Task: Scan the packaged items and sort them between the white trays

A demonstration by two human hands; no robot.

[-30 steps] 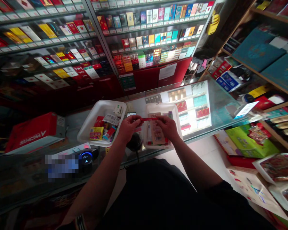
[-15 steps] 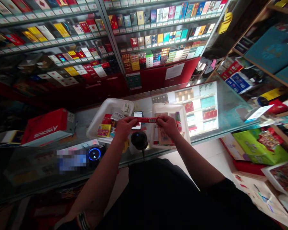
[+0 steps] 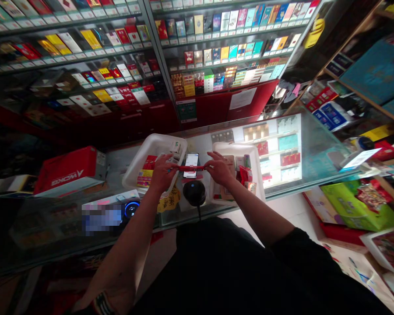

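Observation:
Between my two hands a slim red packet [image 3: 191, 168] is stretched level, just above the glass counter. My left hand [image 3: 164, 172] pinches its left end, over the edge of the left white tray [image 3: 131, 175]. Its right end is in the fingertips of my right hand [image 3: 219, 168], which is over the right white tray [image 3: 261, 188]. Behind the packet lies a phone [image 3: 192, 158] with a lit screen. A black round scanner-like device [image 3: 194, 193] stands below the packet, close to my body.
Small packets fill part of both trays. A red shoe-type box [image 3: 67, 173] sits to the left, near a device with a blue lit ring [image 3: 131, 209]. Behind the glass counter [image 3: 315, 148] rise shelves of small boxes [image 3: 213, 54]. Green cartons [image 3: 351, 203] stand at right.
The red packet has dropped slightly and turned, so its barcode side no longer faces me. My fingers have lifted and spread while both hands keep its ends.

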